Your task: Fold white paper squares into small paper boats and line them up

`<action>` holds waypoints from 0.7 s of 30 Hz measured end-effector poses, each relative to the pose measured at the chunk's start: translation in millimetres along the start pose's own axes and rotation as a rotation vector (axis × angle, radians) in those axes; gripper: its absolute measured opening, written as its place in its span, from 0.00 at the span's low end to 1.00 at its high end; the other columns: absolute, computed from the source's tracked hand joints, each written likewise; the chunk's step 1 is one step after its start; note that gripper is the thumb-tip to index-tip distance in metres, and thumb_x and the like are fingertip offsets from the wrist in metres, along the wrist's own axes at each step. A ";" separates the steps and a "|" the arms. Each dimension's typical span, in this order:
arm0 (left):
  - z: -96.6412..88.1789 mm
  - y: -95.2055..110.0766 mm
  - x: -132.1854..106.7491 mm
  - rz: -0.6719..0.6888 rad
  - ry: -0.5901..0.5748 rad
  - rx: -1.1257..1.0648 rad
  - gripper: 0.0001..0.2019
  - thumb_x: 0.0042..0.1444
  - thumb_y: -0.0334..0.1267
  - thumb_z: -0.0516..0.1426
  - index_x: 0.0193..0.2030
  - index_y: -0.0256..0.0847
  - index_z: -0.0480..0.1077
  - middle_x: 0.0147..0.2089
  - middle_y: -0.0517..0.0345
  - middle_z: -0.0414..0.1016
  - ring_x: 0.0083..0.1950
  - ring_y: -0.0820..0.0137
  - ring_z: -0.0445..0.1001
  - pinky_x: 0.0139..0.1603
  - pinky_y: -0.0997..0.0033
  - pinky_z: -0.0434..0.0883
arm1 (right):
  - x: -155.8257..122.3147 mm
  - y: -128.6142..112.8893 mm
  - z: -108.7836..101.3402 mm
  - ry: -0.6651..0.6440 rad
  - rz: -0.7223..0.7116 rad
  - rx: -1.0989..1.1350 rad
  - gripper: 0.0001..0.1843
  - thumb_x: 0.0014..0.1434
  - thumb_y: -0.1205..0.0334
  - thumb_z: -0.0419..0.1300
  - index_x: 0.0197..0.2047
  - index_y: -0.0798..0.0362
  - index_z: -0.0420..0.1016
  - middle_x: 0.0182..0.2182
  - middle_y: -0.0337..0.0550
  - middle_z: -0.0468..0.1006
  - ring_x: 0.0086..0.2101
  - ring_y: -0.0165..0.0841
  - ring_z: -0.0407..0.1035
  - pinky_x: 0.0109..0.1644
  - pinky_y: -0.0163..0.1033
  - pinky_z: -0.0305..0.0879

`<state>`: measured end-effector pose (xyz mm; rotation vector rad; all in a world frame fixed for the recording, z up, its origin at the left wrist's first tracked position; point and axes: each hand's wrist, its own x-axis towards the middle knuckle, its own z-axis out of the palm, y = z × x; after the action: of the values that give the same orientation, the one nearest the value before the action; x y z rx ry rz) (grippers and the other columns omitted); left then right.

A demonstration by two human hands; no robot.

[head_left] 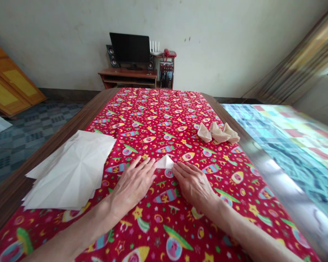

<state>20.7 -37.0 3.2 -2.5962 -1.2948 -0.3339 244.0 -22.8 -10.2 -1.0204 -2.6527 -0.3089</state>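
A paper stack (pixel 73 171) lies left; the left hand (pixel 137 178), flat and uncurled, touches the left end of the folded paper (pixel 165 162), which sits between both hands, long axis left to right, neither hand clearly nearer; the right hand (pixel 191 181), likewise flat, touches its right end

Pale wall (pixel 221 47), tiled flr (pixel 60 114), prob. curtain (pixel 303 63)

Palm-down, the left hand (pixel 135 178) points toward two o'clock, the right hand (pixel 192 181) toward ten; bare forearms (pixel 89 216) slant inward.
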 end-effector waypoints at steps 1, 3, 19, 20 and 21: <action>-0.6 -0.6 1.1 0.000 0.017 0.009 0.17 0.64 0.33 0.47 0.54 0.32 0.69 0.56 0.44 0.72 0.57 0.60 0.70 0.62 0.53 0.61 | 0.1 -0.1 0.7 0.014 0.004 0.001 0.19 0.60 0.71 0.49 0.52 0.61 0.72 0.51 0.51 0.75 0.52 0.41 0.68 0.55 0.46 0.67; -1.2 -2.7 3.7 -0.006 0.054 0.006 0.15 0.63 0.33 0.47 0.49 0.31 0.72 0.52 0.44 0.75 0.54 0.61 0.72 0.61 0.55 0.63 | 0.3 -0.1 1.8 0.041 0.009 0.005 0.18 0.60 0.72 0.49 0.51 0.61 0.73 0.50 0.50 0.75 0.51 0.41 0.68 0.54 0.46 0.67; 33.8 -11.7 22.8 -0.273 0.130 -0.372 0.06 0.59 0.38 0.55 0.36 0.39 0.63 0.38 0.54 0.66 0.44 0.62 0.67 0.46 0.62 0.68 | 24.1 6.6 5.5 0.085 0.093 0.028 0.09 0.63 0.58 0.56 0.35 0.54 0.72 0.33 0.44 0.76 0.35 0.35 0.66 0.41 0.41 0.59; 35.0 -11.9 23.0 -0.278 0.135 -0.384 0.07 0.59 0.39 0.55 0.35 0.39 0.63 0.37 0.55 0.66 0.44 0.62 0.67 0.45 0.62 0.68 | 25.6 6.9 6.5 0.084 0.088 0.024 0.09 0.63 0.58 0.56 0.35 0.54 0.72 0.33 0.43 0.76 0.35 0.35 0.65 0.40 0.41 0.58; 35.9 -12.0 22.9 -0.280 0.138 -0.396 0.07 0.59 0.40 0.55 0.35 0.39 0.62 0.37 0.55 0.65 0.43 0.62 0.67 0.45 0.62 0.68 | 26.5 7.3 7.1 0.085 0.082 0.020 0.09 0.63 0.58 0.56 0.35 0.54 0.72 0.33 0.43 0.76 0.35 0.35 0.65 0.40 0.41 0.58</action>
<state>28.2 -2.0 -22.9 -2.6272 -1.6880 -0.8835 228.8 1.0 -7.3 -1.0822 -2.5257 -0.3008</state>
